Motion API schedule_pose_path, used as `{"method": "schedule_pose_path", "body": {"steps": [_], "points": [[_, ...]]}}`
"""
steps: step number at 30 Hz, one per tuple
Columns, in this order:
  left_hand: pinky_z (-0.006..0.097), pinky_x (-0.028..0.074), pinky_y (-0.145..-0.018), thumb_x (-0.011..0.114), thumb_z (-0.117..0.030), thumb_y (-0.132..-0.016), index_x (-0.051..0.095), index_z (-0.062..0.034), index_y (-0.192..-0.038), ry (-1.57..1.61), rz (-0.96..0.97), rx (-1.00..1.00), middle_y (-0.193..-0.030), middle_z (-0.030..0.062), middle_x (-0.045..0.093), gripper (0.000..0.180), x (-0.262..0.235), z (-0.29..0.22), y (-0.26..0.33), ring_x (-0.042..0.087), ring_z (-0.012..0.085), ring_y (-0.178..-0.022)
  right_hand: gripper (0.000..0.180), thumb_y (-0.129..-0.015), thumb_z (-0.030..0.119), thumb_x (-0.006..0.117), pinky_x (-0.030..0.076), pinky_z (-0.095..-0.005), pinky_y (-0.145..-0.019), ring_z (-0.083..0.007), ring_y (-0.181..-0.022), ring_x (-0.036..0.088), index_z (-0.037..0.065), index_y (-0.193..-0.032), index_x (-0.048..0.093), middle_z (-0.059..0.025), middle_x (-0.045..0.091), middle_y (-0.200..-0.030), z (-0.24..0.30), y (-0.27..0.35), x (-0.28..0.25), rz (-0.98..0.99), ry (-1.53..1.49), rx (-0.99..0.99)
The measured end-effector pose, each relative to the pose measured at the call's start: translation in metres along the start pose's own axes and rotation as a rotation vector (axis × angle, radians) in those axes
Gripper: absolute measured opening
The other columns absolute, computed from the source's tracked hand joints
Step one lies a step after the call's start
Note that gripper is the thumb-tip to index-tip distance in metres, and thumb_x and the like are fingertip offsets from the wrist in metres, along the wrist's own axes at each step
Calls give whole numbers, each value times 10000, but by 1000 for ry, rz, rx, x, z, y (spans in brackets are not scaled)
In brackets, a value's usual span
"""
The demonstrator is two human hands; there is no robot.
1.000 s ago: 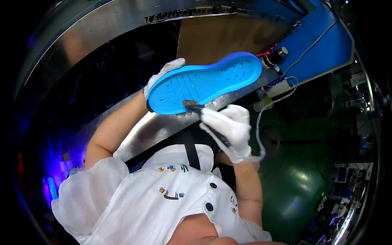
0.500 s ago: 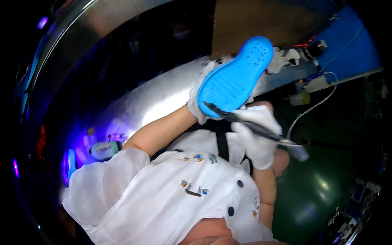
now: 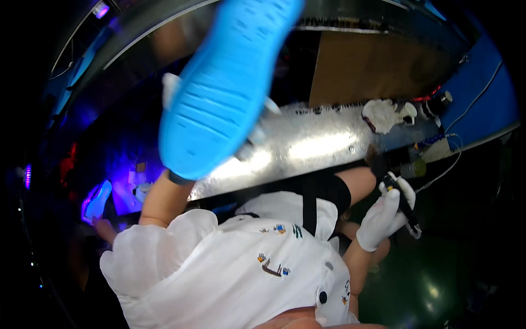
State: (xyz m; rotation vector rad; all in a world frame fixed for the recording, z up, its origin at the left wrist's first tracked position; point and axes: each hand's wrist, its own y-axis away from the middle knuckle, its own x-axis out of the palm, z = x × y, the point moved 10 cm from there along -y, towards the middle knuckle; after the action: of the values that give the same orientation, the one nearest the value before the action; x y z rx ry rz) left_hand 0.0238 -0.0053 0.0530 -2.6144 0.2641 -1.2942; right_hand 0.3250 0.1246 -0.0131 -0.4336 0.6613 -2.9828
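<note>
Blue sole [image 3: 219,104] held up over metal desk [image 3: 323,143]; left hand [image 3: 171,89] gripping it from beneath, fingers at both edges; right hand [image 3: 382,218] gripping black brush [image 3: 406,207], well apart from sole.

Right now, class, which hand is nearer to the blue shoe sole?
Left: the left hand grips the blue shoe sole from beneath; the right hand is off to its right, holding a black brush.
</note>
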Motion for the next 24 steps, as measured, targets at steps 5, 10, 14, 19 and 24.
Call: {"method": "schedule_pose_path", "body": {"steps": [5,10,14,19,24], "points": [[505,527,-767,492,-535,-953,269,-146,-1514,708,251,-339,-1517,154,343,719,1,-159,18,543,331,-1137,250,-875,50,618,516,-316,-879,-217,-933,639,-79,-1083,567,-166,634,-1046,-4,0,28,123,-35,60],[393,473,-987,514,-324,-928,458,-175,-1424,2190,308,400,-1470,71,446,521,-25,-305,46,473,313,-1292,246,-847,10,641,517,-321,-874,-204,-915,640,-65,-1072,576,-136,632,-1025,-10,8,49,224,0,31],[426,415,-1082,565,-207,-915,500,-100,-1379,2383,1857,287,-1397,122,506,481,-7,-390,159,477,333,-1290,254,-856,-7,662,518,-270,-813,-169,-863,635,-61,-1089,576,-102,614,-991,-31,11,52,223,86,145],[428,438,-1041,479,-284,-960,580,-106,-1272,2257,1491,994,-1354,181,539,374,-104,-483,282,519,378,-1240,214,-879,12,603,489,-288,-858,-158,-900,616,-55,-1082,588,-115,651,-1012,-26,17,73,303,137,142],[510,460,-972,461,-339,-972,586,-73,-1235,2164,1664,513,-1324,215,548,394,-66,-480,272,546,395,-1205,200,-875,0,604,491,-280,-848,-154,-891,621,-54,-1067,595,-113,653,-999,-29,21,75,305,129,180]]}}
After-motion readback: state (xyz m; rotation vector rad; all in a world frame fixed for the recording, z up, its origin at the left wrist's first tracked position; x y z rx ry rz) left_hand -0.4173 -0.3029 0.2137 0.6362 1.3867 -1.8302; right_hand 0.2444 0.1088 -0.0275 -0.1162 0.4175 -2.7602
